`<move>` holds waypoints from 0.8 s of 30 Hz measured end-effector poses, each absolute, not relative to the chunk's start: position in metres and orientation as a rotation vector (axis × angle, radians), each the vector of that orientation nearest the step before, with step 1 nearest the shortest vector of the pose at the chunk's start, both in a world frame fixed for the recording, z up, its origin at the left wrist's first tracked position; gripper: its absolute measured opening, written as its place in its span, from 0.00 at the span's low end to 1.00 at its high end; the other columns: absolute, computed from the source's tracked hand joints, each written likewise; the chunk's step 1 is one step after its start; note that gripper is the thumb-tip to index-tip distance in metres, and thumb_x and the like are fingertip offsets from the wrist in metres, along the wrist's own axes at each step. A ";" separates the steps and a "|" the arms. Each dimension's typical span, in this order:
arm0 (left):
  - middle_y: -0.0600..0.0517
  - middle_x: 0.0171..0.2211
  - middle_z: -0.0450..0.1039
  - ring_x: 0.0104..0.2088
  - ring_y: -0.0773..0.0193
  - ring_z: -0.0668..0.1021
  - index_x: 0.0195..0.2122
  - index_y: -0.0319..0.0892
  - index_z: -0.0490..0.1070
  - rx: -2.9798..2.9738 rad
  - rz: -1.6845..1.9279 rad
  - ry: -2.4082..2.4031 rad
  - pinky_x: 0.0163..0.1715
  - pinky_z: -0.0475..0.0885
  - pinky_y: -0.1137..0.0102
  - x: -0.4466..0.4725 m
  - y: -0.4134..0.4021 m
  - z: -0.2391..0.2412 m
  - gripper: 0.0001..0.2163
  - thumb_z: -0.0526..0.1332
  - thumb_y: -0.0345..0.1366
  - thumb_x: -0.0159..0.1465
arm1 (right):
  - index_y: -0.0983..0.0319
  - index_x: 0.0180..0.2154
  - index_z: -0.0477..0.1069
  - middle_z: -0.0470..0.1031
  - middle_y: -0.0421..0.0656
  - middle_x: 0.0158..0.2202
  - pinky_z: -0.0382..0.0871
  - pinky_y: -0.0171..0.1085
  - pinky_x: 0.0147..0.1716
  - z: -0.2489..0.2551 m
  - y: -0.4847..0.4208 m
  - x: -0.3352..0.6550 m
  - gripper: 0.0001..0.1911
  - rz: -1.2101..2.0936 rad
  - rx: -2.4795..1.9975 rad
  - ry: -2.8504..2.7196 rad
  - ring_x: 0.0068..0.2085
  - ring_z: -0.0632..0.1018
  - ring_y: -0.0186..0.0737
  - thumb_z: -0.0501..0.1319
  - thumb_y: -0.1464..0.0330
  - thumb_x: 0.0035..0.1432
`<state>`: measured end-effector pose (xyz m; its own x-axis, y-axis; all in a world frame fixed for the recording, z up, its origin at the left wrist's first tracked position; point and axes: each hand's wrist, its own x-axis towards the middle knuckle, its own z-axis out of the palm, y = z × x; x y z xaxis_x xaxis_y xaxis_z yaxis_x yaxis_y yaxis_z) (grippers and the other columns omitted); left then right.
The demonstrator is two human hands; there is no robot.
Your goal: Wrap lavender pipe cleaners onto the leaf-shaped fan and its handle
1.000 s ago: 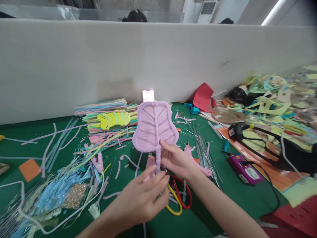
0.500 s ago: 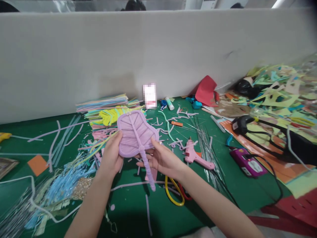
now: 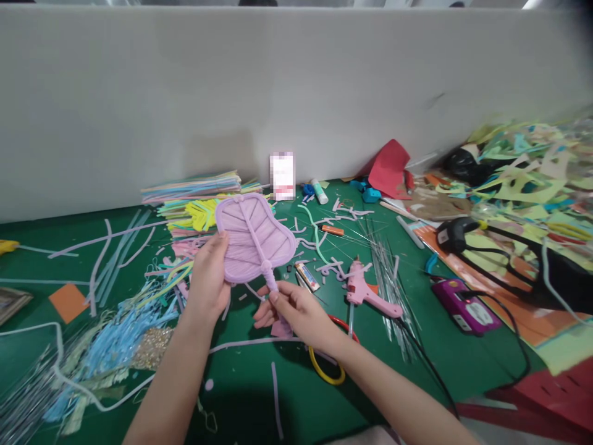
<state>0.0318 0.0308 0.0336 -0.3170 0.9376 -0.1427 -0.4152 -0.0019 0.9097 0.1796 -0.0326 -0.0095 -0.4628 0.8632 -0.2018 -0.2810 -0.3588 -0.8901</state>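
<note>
1. now, my left hand [image 3: 210,278] is closed on the lower left edge of the purple leaf-shaped piece [image 3: 254,238]. i cannot see the fingers behind it.
2. my right hand [image 3: 291,309] pinches the twisted stem [image 3: 270,283] just below the blade, thumb and forefinger tight on it, the other fingers curled loosely underneath.
3. the piece is held up off the green table [image 3: 241,395], between the two hands, with its ribbed face toward me.
4. its long axis follows the midrib, from the tip at upper left down to the stem at lower right. so the stem end is at my right hand and the broad blade at my left.
5. a pink glue gun [image 3: 365,293] lies on the table to the right of my right hand, apart from it. a yellow loop [image 3: 324,372] lies near that wrist.
</note>
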 end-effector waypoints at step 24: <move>0.51 0.44 0.77 0.50 0.59 0.76 0.42 0.43 0.73 0.819 1.564 1.064 0.47 0.71 0.69 0.049 0.025 0.041 0.10 0.63 0.39 0.60 | 0.60 0.40 0.66 0.70 0.39 0.27 0.58 0.33 0.25 -0.008 -0.019 0.180 0.14 1.216 -1.316 -1.387 0.24 0.66 0.33 0.51 0.58 0.64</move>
